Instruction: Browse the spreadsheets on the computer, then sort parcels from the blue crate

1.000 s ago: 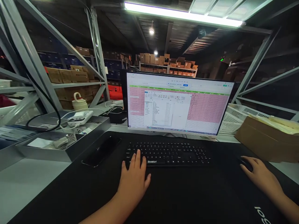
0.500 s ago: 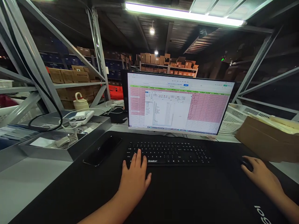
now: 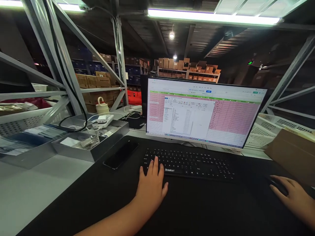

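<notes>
My left hand (image 3: 150,182) rests with spread fingers on the left part of a black keyboard (image 3: 197,164). My right hand (image 3: 292,193) is at the right, its fingers around a dark mouse (image 3: 279,186) on the black desk mat (image 3: 209,203). Behind the keyboard stands a monitor (image 3: 231,114) that shows a pink and green spreadsheet with a file window over it. A dark phone (image 3: 121,154) lies flat on the mat, left of the keyboard.
Left of the mat are a grey tray (image 3: 98,147) with bagged items, a power strip (image 3: 103,121) with cables, and a cream bottle (image 3: 102,107). A cardboard box (image 3: 292,154) and white baskets (image 3: 263,131) stand at the right. Metal shelf posts frame both sides.
The view has turned left, so most things appear farther right in the frame. My left hand stays on the keyboard and my right hand on the mouse.
</notes>
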Demonstrator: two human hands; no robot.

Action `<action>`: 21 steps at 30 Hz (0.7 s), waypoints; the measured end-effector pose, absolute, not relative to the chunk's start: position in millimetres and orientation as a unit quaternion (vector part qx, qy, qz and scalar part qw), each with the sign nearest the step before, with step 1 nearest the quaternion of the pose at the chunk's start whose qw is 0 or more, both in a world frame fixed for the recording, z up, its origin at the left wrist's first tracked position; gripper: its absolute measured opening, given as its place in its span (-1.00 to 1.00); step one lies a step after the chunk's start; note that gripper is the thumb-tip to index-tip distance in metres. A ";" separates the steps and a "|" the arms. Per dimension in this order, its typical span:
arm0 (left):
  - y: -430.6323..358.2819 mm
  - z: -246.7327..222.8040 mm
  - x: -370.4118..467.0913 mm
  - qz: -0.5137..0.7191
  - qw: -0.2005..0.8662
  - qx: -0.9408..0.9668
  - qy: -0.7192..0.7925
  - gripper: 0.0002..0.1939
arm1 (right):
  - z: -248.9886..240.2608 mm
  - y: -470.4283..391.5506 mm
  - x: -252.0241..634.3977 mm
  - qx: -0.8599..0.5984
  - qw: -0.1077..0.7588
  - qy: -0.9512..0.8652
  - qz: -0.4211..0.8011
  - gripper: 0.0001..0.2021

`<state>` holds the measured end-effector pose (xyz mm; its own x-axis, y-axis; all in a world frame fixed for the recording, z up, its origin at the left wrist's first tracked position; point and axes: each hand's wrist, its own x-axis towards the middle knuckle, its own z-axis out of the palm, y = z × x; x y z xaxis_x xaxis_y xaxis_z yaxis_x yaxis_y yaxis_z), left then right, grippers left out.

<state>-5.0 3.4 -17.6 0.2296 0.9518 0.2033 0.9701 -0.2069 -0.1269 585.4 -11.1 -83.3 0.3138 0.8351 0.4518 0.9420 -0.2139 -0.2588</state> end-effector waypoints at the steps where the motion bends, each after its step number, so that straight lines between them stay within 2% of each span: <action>1: 4.0 -18.4 -5.2 -0.042 0.112 -0.776 -0.619 -0.37 | -83.5 -10.4 586.3 -0.773 0.247 -0.575 -0.106 -0.45; 16: 2.8 -17.0 -4.4 -0.045 0.122 -0.778 -0.615 -0.39 | -77.8 -12.0 576.2 -0.792 0.243 -0.547 -0.120 -0.47; 21: 1.1 -11.5 -2.6 -0.019 0.136 -0.775 -0.617 -0.40 | -56.1 -24.0 549.6 -0.838 0.191 -0.500 -0.107 -0.46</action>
